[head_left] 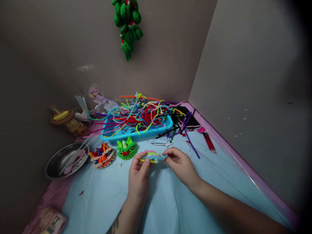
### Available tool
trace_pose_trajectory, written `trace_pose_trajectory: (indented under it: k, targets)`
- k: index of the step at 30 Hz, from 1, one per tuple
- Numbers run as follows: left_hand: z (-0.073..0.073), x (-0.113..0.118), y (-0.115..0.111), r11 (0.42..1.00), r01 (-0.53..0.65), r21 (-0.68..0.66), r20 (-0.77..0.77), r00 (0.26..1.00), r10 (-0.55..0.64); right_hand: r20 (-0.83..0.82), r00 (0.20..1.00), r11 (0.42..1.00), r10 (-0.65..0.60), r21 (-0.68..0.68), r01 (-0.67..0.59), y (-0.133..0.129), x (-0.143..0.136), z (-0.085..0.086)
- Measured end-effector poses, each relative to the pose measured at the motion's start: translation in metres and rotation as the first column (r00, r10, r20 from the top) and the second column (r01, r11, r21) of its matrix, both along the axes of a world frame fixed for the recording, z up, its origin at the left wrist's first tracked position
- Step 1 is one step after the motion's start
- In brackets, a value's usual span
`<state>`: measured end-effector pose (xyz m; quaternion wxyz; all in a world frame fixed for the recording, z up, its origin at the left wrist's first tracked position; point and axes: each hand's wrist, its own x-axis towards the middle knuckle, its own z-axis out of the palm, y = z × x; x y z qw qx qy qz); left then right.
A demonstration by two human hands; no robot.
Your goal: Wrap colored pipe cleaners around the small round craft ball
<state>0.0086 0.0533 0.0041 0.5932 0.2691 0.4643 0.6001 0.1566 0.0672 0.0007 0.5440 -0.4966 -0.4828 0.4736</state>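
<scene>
Between my hands is a small pipe-cleaner piece (152, 156) in light blue, pink, yellow and green. My left hand (140, 170) grips its left end between thumb and fingers. At its right end, the thumb and fingertips of my right hand (179, 164) pinch a light blue strand. The piece is held above the light blue table cover. Just beyond my left hand sits a green pipe-cleaner animal head (126, 149) with ears and eyes. An orange, blue and cream one (102, 156) lies to its left. Silver scissors (162, 143) rest behind the held piece.
A blue tray (117, 138) overflows with tangled pipe cleaners (146, 113) at the back. Left stands a metal bowl (55, 164) with pink pieces inside. A red packet (209, 143) and purple strands (192, 143) lie right. Green pipe-cleaner work (128, 29) hangs on the wall.
</scene>
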Motion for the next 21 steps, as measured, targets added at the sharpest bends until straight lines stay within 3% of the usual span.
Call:
trace_pose_trajectory:
  k: [4,7,10,16,18,21]
  targets:
    - [0.0,0.003,-0.001,0.999,0.042,-0.013,0.063,0.997,-0.041,-0.197,0.98,0.991,0.04,-0.114,-0.063,0.0,-0.004,-0.004]
    - [0.001,0.004,-0.002,0.997,0.076,-0.023,0.105,0.992,-0.074,-0.253,0.966,0.987,0.047,-0.135,-0.084,-0.001,-0.007,-0.004]
    - [0.001,0.003,-0.001,0.999,0.043,-0.02,0.092,0.995,-0.041,-0.158,0.986,0.993,0.054,-0.092,-0.069,-0.003,-0.007,-0.001]
    - [-0.003,-0.002,0.001,1.0,-0.008,0.018,-0.111,0.994,0.01,0.155,0.988,0.986,-0.011,0.166,-0.015,-0.006,-0.001,0.006]
    - [-0.003,-0.002,0.001,1.0,-0.01,0.026,-0.124,0.992,0.013,0.179,0.984,0.981,0.001,0.188,-0.035,-0.005,0.0,0.007]
    - [-0.002,-0.002,0.0,1.0,-0.015,0.026,-0.101,0.995,0.018,0.065,0.997,0.989,0.028,0.142,-0.037,-0.004,-0.001,0.006]
